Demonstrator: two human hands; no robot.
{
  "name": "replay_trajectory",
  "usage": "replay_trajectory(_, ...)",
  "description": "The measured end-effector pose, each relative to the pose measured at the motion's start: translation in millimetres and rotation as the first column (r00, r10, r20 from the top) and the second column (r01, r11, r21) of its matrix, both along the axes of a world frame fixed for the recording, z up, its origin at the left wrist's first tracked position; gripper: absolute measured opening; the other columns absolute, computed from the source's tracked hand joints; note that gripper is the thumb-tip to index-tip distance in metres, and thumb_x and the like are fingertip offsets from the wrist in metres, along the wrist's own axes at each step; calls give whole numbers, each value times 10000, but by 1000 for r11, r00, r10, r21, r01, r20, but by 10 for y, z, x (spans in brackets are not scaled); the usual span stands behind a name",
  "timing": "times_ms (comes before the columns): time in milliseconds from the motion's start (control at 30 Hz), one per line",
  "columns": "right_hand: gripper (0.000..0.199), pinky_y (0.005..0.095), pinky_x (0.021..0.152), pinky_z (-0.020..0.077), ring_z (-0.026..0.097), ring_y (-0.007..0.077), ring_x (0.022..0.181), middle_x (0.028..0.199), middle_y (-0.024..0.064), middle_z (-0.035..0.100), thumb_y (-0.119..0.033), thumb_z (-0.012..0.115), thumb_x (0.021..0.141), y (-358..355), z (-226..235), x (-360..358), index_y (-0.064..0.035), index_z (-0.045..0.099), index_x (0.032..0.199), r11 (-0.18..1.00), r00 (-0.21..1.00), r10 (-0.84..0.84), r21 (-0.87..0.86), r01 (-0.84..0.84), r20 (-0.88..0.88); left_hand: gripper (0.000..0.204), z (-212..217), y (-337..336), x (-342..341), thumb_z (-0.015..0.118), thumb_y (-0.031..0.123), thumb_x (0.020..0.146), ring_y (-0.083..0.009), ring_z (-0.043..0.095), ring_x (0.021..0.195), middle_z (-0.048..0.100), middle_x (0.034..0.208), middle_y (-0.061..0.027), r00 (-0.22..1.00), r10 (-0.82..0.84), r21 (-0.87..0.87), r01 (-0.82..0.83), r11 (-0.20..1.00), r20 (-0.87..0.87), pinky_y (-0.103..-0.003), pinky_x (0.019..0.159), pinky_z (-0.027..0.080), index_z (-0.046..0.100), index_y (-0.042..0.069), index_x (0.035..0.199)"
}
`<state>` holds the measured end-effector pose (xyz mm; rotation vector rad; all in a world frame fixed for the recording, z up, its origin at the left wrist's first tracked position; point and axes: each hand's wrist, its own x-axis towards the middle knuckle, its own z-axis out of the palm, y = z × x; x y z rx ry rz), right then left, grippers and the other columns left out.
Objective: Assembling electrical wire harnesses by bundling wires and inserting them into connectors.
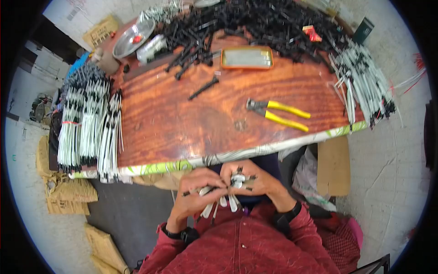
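Observation:
Both hands are close together in front of my body, just off the near edge of the table. My left hand [197, 186] is closed around thin white strips with black ends, its fingertips meeting the other hand. My right hand [261, 183] is wrapped round more of these white strips [237, 181], whose black tips stick up out of the fist. Several pale ends [233, 203] hang below the fingers. Nearest on the table lie yellow-handled end-cutting pliers [285, 114], jaws to the left. A single black plastic piece [204, 88] lies farther back.
Bundles of white strips with black ends [93, 123] lie along the left edge; a similar pile [365, 84] covers the right. Black parts [255, 23] are heaped at the back, behind an orange-rimmed tray [221, 59]. A metal bowl [119, 49] stands back left.

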<state>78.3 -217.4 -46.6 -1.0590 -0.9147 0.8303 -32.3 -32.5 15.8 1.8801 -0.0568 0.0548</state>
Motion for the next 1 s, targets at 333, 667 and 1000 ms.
replay_trajectory(333, 185, 292, 738, 480, 576, 112, 823, 872, 18, 623, -77, 780, 832, -1, 18, 5, -43, 603, 875, 1000, 1000, -4, -26, 5, 21, 144, -40, -5, -68, 820, 13, 749, -165, 638, 827, 690, 877, -80, 999, 35, -45, -35, 998, 8, -292, 709, 492, 750, 35, 873)
replay_trajectory(667, 188, 296, 782, 508, 622, 141, 855, 930, 28, 674, -70, 785, 836, 46, 134, 91, -45, 604, 876, 997, 998, 63, -34, -64, -20, 175, 8, 142, -92, 850, 64, 750, -153, 553, 836, 601, 942, -37, 999, -15, 100, 11, 995, 38, -281, 701, 421, 777, 70, 909)
replay_trajectory(1000, 160, 346, 878, 561, 696, 226, 1051, 998, 143, 722, 18, 746, 858, -61, 120, 123, -9, 589, 865, 983, 968, 173, -23, -180, -181, 373, 667, 741, 256, 778, 126, 851, -233, 634, 976, 665, 1013, -89, 873, -478, 94, 486, 869, -96, -345, 866, 485, 681, 2, 1189)
